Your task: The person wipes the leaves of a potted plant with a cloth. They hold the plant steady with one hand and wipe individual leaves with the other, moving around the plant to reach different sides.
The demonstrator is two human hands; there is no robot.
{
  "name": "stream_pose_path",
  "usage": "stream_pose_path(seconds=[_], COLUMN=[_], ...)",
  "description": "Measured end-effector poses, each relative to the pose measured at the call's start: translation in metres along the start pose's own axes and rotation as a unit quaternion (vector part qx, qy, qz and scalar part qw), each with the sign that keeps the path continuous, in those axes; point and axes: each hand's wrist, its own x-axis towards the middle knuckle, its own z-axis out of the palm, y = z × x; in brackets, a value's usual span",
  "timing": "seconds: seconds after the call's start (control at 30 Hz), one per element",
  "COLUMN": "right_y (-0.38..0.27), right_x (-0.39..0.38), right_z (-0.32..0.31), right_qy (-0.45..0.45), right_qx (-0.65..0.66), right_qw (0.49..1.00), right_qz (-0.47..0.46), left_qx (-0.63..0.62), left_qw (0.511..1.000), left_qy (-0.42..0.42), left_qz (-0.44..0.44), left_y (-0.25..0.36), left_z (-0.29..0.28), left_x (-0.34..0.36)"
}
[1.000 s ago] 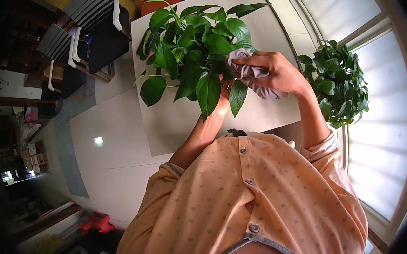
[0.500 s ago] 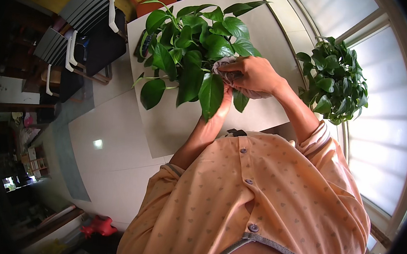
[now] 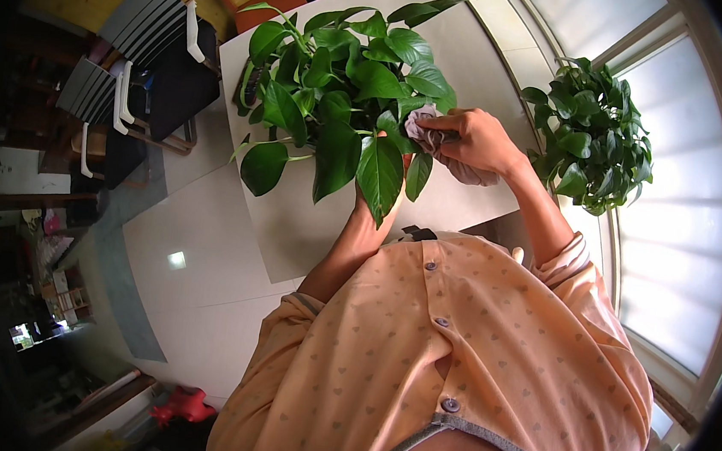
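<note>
A leafy green potted plant [image 3: 343,82] stands on a pale tabletop [image 3: 276,218] in front of me; its pot is hidden by the foliage. My right hand [image 3: 480,141] is closed on a crumpled mauve-grey cloth [image 3: 462,169], pressed among the leaves at the plant's right side. My left hand [image 3: 374,194] reaches up from below behind a large hanging leaf, which covers most of its fingers, so I cannot make out its grip.
A second bushy plant [image 3: 596,139] is at the right beside frosted glass panels [image 3: 671,218]. Grey-backed chairs [image 3: 142,26] stand at the left, with an orange wooden chair [image 3: 259,17] behind the table. A red object [image 3: 187,401] lies at the lower left.
My right hand with the cloth first moved left and down into the leaves, then slightly back rightward. The front leaf hangs a little lower over my left hand.
</note>
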Motion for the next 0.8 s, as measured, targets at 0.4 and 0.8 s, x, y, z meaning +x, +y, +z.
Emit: stream_pose_path(seconds=[0.4, 0.8], right_y=[0.014, 0.018], right_x=[-0.029, -0.025], right_z=[-0.015, -0.035], right_qy=[0.051, 0.034], right_qx=[0.145, 0.228], right_qw=[0.988, 0.971], right_qz=[0.012, 0.057], left_qx=[0.001, 0.197], left_qw=[0.999, 0.975], left_qy=[-0.034, -0.068], left_qz=[0.016, 0.078], left_y=[0.001, -0.016], left_z=[0.005, 0.019], left_x=[0.01, 0.01])
